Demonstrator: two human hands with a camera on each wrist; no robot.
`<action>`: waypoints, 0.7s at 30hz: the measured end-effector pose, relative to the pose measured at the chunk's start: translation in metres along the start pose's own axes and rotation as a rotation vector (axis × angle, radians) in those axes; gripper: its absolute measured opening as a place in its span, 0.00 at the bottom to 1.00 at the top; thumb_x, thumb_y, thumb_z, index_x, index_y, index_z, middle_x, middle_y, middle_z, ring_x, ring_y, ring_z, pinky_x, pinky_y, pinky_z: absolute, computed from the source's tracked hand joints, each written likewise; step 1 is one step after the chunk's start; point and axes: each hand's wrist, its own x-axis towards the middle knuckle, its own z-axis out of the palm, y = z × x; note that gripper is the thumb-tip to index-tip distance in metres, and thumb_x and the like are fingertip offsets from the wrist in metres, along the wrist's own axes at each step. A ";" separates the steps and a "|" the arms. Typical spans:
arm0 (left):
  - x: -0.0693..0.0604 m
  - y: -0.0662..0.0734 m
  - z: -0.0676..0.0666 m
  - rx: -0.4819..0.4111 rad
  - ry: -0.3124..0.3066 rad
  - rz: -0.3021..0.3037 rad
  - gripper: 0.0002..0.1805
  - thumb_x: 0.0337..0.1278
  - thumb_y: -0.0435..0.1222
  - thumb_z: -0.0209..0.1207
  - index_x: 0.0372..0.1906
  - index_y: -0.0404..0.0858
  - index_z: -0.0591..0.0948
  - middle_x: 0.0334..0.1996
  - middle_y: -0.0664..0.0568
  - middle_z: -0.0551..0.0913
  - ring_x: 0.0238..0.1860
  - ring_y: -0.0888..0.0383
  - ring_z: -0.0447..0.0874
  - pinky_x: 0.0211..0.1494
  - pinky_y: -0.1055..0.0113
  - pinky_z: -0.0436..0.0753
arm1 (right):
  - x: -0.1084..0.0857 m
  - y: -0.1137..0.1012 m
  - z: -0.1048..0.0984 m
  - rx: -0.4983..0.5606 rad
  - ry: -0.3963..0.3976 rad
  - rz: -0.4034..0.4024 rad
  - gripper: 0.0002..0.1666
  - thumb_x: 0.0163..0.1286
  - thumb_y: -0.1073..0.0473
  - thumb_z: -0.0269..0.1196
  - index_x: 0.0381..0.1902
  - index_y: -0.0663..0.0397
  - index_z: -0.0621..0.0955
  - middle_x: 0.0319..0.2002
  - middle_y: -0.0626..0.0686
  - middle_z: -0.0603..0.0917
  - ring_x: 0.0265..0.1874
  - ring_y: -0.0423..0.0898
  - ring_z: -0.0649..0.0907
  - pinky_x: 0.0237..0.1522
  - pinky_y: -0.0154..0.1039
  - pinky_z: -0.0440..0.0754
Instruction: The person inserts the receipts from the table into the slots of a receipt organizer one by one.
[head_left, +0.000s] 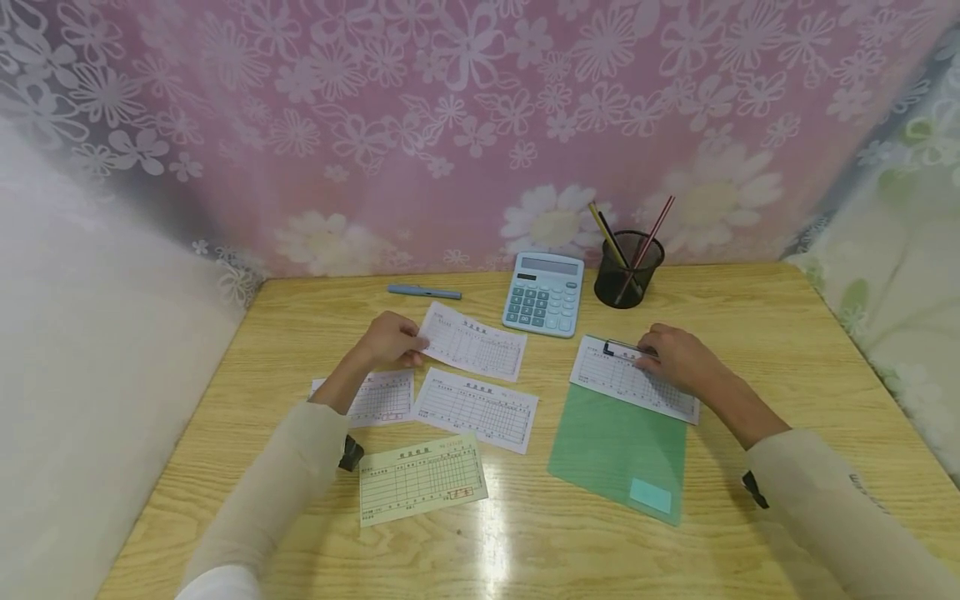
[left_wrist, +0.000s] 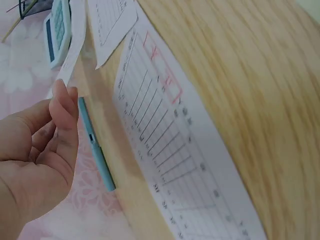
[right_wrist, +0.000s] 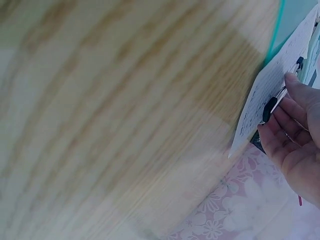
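My left hand (head_left: pixel 392 340) pinches the left end of a white printed form (head_left: pixel 487 346), tilted up off the table. In the left wrist view, the thumb and fingers of that hand (left_wrist: pixel 40 150) meet at the slip's edge. My right hand (head_left: pixel 678 357) grips the metal clip (head_left: pixel 618 347) at the top of a green clipboard (head_left: pixel 615 442). A white form (head_left: pixel 592 371) lies across the board's upper part, at the clip. In the right wrist view, the thumb and fingers (right_wrist: pixel 295 90) are on the clip's black-ended bar (right_wrist: pixel 270 109); whether the jaws part is unclear.
Two more white forms lie on the table, one in the middle (head_left: pixel 480 408) and one partly under my left forearm (head_left: pixel 382 398). A yellow form (head_left: pixel 423 479) is nearer. Behind are a blue pen (head_left: pixel 424 292), a calculator (head_left: pixel 543 296) and a mesh pencil cup (head_left: pixel 628 271).
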 end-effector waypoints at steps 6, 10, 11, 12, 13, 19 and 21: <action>-0.010 0.005 -0.013 0.034 -0.018 0.115 0.10 0.63 0.36 0.58 0.36 0.31 0.83 0.24 0.43 0.85 0.30 0.46 0.86 0.36 0.58 0.87 | 0.000 0.001 0.001 -0.002 0.010 -0.004 0.17 0.64 0.56 0.64 0.44 0.64 0.82 0.37 0.57 0.81 0.35 0.50 0.80 0.44 0.52 0.81; -0.018 0.018 -0.018 0.010 -0.008 0.216 0.11 0.65 0.36 0.56 0.34 0.31 0.82 0.26 0.38 0.84 0.32 0.36 0.82 0.36 0.51 0.86 | -0.001 0.002 0.000 -0.003 0.015 -0.002 0.17 0.63 0.56 0.65 0.44 0.64 0.82 0.37 0.57 0.81 0.35 0.51 0.80 0.44 0.53 0.80; -0.019 0.022 -0.017 0.001 -0.006 0.232 0.11 0.65 0.36 0.56 0.34 0.31 0.82 0.26 0.38 0.83 0.31 0.37 0.81 0.34 0.53 0.86 | -0.001 0.002 0.000 0.002 0.013 0.001 0.17 0.63 0.56 0.65 0.44 0.64 0.82 0.36 0.57 0.81 0.35 0.51 0.80 0.43 0.53 0.80; -0.021 0.026 -0.016 -0.009 -0.008 0.245 0.12 0.65 0.37 0.56 0.34 0.31 0.82 0.26 0.38 0.83 0.29 0.40 0.81 0.32 0.56 0.85 | -0.001 0.002 0.000 0.005 0.012 0.004 0.17 0.63 0.56 0.65 0.44 0.64 0.82 0.36 0.57 0.81 0.34 0.50 0.80 0.43 0.52 0.80; -0.023 0.032 -0.013 -0.021 -0.009 0.255 0.12 0.65 0.37 0.56 0.33 0.31 0.82 0.26 0.39 0.83 0.28 0.41 0.81 0.31 0.58 0.85 | -0.001 0.002 -0.001 0.009 0.010 0.006 0.17 0.63 0.56 0.65 0.44 0.64 0.82 0.36 0.57 0.81 0.34 0.50 0.80 0.43 0.52 0.80; -0.026 0.057 0.013 -0.061 -0.073 0.293 0.13 0.67 0.36 0.54 0.31 0.30 0.79 0.21 0.45 0.80 0.22 0.49 0.77 0.24 0.68 0.78 | -0.001 0.001 -0.001 0.021 0.010 0.002 0.16 0.64 0.57 0.65 0.44 0.64 0.82 0.36 0.56 0.81 0.34 0.49 0.79 0.42 0.52 0.80; -0.026 0.063 0.025 -0.052 -0.097 0.308 0.13 0.68 0.35 0.52 0.32 0.29 0.79 0.20 0.49 0.78 0.20 0.52 0.74 0.22 0.68 0.75 | -0.001 0.000 -0.001 0.020 0.012 -0.004 0.16 0.63 0.57 0.65 0.43 0.64 0.82 0.36 0.56 0.81 0.34 0.49 0.79 0.42 0.51 0.80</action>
